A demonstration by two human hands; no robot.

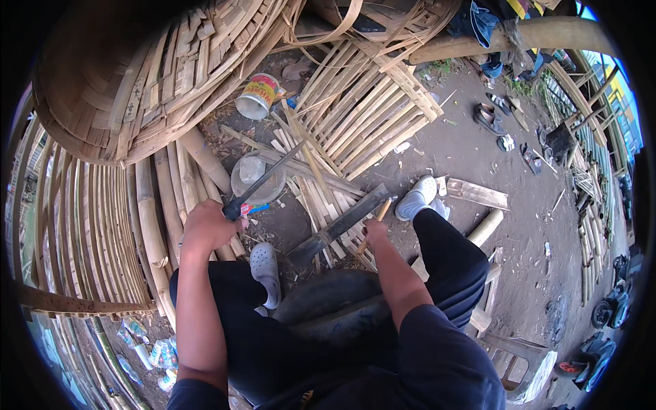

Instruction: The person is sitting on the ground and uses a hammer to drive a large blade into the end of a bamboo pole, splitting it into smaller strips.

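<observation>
My left hand (210,227) is closed around the dark handle of a long knife (263,179). Its blade slants up and to the right, over a round basin (240,183) with a pale block in it. My right hand (374,232) grips a short, thin bamboo stick (387,207), which pokes out above and below the fist. Under that hand a dark, worn plank (342,224) lies slantwise between my feet. Split bamboo strips (311,205) are scattered beside and beneath the plank.
A slatted bamboo panel (376,102) lies ahead. Large woven bamboo work (157,82) and bamboo poles (147,212) crowd the left. A red and yellow bucket (256,97) stands beyond the basin. Shoes (488,117), a bamboo half (477,193) and a chair (512,365) are on the right.
</observation>
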